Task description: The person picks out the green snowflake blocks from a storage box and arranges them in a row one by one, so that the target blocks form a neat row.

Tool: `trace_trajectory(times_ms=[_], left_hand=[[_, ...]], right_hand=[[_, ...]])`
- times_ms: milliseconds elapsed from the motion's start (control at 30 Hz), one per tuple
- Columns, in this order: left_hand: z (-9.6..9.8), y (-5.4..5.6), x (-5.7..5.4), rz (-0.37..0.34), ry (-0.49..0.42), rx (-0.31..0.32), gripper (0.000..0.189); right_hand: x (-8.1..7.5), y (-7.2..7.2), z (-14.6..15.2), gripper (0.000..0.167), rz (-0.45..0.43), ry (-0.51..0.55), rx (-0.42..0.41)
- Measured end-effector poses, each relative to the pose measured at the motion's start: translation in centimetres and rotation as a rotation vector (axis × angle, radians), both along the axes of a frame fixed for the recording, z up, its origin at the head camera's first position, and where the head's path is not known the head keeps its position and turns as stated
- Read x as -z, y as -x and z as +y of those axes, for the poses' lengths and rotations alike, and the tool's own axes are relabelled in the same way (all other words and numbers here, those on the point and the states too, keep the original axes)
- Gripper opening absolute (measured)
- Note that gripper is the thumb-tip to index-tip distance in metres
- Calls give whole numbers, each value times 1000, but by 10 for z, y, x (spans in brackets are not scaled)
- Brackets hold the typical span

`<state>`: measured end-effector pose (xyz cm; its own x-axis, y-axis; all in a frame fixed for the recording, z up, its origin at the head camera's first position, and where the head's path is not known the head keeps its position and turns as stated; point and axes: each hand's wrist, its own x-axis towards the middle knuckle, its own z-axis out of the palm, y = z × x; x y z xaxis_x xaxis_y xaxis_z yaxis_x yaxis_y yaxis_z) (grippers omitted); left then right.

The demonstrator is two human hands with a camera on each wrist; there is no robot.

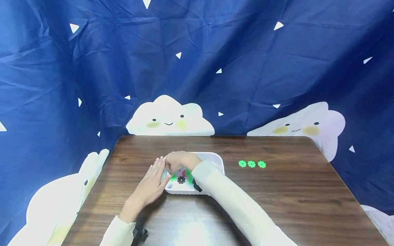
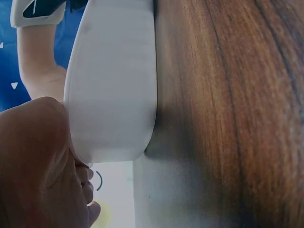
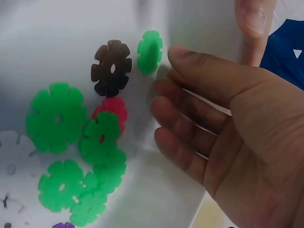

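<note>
A white plastic tub (image 1: 218, 160) holds flower-shaped notched discs. My left hand (image 1: 150, 186) lies along its left side with straight fingers; in the left wrist view that hand (image 2: 33, 152) rests at the rim of the tub (image 2: 114, 85). Reaching inside is my right hand (image 1: 178, 161). In the right wrist view its loosely bent fingers (image 3: 178, 118) hold nothing, and the thumb tip is close beside a green disc (image 3: 150, 53) near the tub wall. Around it lie a dark brown disc (image 3: 103, 85), a pink disc (image 3: 122, 110), several green discs (image 3: 42, 118) and a white disc (image 3: 14, 147).
Three green discs (image 1: 251, 164) lie in a row on the wooden table (image 1: 286, 184), right of the tub. A purple disc (image 3: 63, 225) shows at the bottom edge of the right wrist view. Behind the table hangs a blue cloth (image 1: 240, 89) with clouds.
</note>
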<state>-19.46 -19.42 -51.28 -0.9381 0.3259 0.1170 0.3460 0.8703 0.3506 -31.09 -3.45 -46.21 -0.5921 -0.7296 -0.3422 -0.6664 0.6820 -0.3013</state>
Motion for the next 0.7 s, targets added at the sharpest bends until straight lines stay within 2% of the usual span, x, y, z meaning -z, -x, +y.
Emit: trace_trajectory(times_ms=[133,300,367,500,700], left_hand=[[0,0,1,-12,1,5,74],[0,-1,3,26,-12,0,73],[0,-1,4,39,-18,2,73],[1,-1,4,32,-15,7,72],[1,0,3,24,1,-3,72]], right_hand=[[-2,-4,-4,19,34,-67,-15],[-2,-9,-9,43,79,-138,-1],[-1,-10,-10,48,101,-177,-2],[3,-9,-10,45,103,-204,4],[2,-6,-8,29,81,-189,7]])
